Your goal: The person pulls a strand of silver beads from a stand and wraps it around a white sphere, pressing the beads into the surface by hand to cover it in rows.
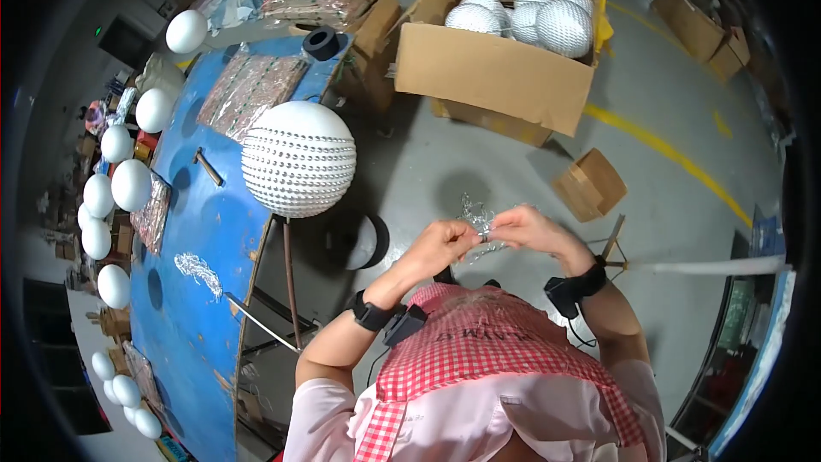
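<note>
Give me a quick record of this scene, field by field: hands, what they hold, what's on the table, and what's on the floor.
left hand: pinching a silver tinsel piece
right hand: pinching the same piece, both hands raised in front of the chest
blue table: large white studded ball, plain white balls along the far edge, glittery sheets
floor: open cardboard box of silver-covered balls, small box

The small shiny silver foil piece (477, 218) is partly hidden by the fingers of the left hand (440, 244) and the right hand (534, 229). Its shape cannot be made out.
</note>
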`<state>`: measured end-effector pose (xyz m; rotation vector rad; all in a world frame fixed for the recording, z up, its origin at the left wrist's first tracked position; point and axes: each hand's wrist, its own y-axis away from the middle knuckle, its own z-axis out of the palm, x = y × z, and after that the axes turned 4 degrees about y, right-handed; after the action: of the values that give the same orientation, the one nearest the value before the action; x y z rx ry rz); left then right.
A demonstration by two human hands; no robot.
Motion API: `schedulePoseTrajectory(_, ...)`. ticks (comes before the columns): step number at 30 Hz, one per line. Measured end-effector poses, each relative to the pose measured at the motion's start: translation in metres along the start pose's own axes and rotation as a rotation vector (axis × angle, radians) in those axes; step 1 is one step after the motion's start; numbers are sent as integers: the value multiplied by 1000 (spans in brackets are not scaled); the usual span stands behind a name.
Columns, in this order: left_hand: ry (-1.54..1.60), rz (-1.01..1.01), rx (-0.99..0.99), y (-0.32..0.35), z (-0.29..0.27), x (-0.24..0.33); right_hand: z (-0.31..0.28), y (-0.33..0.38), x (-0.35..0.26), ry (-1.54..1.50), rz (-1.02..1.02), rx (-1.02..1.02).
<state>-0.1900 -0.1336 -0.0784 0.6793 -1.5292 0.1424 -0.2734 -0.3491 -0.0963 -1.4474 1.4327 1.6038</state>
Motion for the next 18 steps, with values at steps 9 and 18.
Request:
schedulePoseTrajectory(9, 221, -156, 126, 65, -99, 3, -21, -48, -37, -47, 34, 240)
schedulePoseTrajectory(18, 143, -201, 240, 87, -147, 15, -35, -80, -61, -55, 13, 406)
